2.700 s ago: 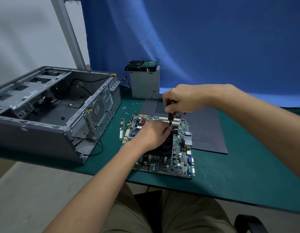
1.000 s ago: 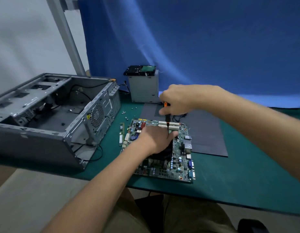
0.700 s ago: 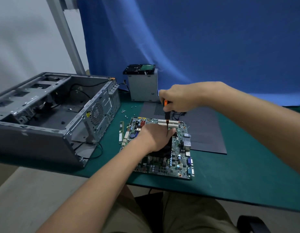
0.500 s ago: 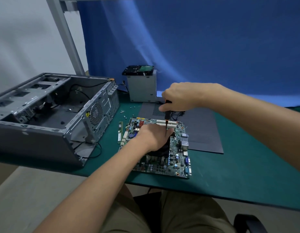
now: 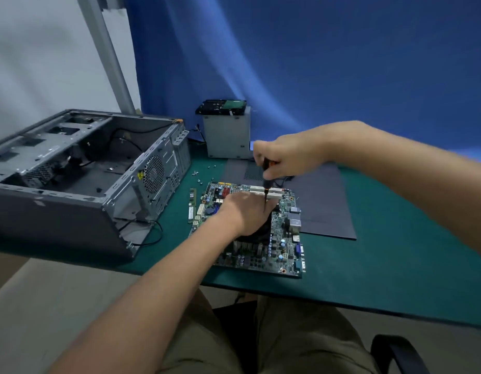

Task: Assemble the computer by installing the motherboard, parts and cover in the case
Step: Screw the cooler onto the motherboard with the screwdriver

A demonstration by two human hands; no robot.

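Note:
The green motherboard (image 5: 284, 238) lies flat on the green mat near the table's front edge. My left hand (image 5: 246, 213) rests on the black cooler (image 5: 254, 238) at the board's middle and covers most of it. My right hand (image 5: 284, 157) grips a black and orange screwdriver (image 5: 266, 184) upright, its tip down at the cooler's far edge beside my left fingers. The open grey case (image 5: 80, 182) lies on its side at the left, its bay bare except for cables. The dark cover panel (image 5: 323, 209) lies flat behind the board.
A grey power supply box (image 5: 227, 136) with a hard drive (image 5: 223, 106) on top stands at the back. Several loose screws (image 5: 200, 175) and a memory stick (image 5: 192, 197) lie between case and board. A black cable (image 5: 150, 233) trails from the case. A chair arm (image 5: 396, 352) shows bottom right.
My right hand has kept turning the screwdriver in place above the cooler; the view shifted slightly. My left hand has stayed on the cooler.

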